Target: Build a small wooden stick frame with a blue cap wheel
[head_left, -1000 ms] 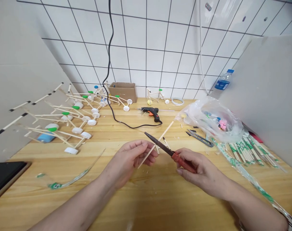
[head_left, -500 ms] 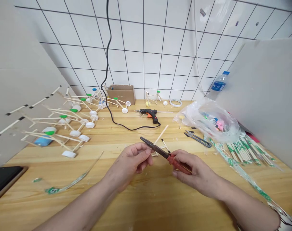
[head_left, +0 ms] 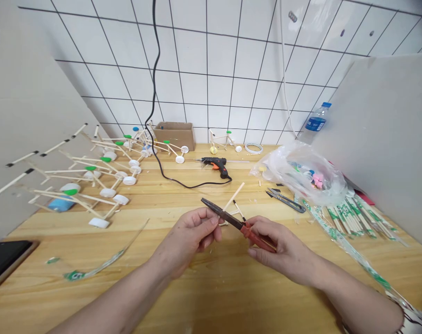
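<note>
Several models [head_left: 71,191] stand assembled on the desk [head_left: 211,297]; left hand [head_left: 197,229] pinches a stick [head_left: 234,195] (seemingly not yet joined), right hand [head_left: 280,248] is clamped on pliers [head_left: 229,217].

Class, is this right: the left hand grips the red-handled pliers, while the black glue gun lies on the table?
Not quite: the head view shows the right hand gripping the red-handled pliers. The black glue gun does lie on the table.

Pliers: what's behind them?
Past the pliers, a pale stick pokes out, and a black-tipped stick lies on the table. The jaws hide the pale stick where they cross it.
</note>
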### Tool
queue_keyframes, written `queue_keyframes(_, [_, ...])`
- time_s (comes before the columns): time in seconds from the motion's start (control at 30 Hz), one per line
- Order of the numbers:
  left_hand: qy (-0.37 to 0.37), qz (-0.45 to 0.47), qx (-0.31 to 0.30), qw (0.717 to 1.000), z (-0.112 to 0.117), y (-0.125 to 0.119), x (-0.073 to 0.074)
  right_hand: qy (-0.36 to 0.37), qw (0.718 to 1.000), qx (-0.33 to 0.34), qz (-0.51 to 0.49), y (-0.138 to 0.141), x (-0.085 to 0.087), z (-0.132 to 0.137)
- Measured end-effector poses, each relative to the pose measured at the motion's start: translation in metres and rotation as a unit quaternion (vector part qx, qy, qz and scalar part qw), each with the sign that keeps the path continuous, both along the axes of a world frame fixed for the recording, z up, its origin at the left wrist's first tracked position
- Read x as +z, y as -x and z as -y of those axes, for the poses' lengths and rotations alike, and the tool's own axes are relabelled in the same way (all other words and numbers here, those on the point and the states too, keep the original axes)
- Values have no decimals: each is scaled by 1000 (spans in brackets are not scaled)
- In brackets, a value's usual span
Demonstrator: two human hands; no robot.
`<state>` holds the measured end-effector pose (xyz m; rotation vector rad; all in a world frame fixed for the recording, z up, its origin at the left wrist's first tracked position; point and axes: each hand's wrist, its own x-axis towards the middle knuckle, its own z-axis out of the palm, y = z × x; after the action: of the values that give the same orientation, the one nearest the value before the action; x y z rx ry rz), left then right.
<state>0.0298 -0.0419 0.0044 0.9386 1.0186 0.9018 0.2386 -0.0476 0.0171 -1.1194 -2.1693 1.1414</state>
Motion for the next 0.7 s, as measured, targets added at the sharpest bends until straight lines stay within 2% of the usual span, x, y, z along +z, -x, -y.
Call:
queue_keyframes(0.47, [-18,10,-5,1000,1,0,0,-31,999,-3,21,3,-2,3])
queue_keyframes(0.57, [-10,15,-1,1000,1,0,2,-37,999,-26,25,2,-7,3])
queue_keyframes(0.7, [11,23,15,1000,1,-3,8,-3,997,-71,-5,3,-13,1])
